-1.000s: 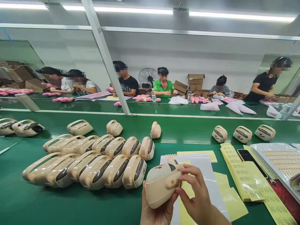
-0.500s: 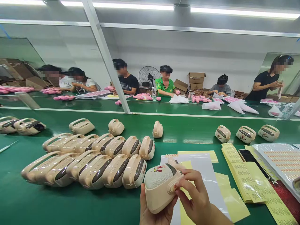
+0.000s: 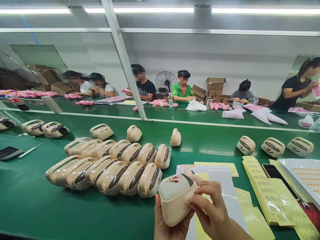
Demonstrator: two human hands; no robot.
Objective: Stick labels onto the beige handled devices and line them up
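Left of centre in the frame stand two rows of speakers (image 3: 109, 181), at bottom centre the left hand (image 3: 170, 232) grasps a red-printed speaker (image 3: 175, 207) while the right hand (image 3: 215, 210) bends its fingertips against the side, whether gripping I cannot tell, and at lower right lie yellow labels (image 3: 273, 195), their print too small to read.

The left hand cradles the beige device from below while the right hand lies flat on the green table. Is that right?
Not quite: the right hand's fingers are at the round part on the beige device's side, as the head view shows. The left hand does cradle it from below.
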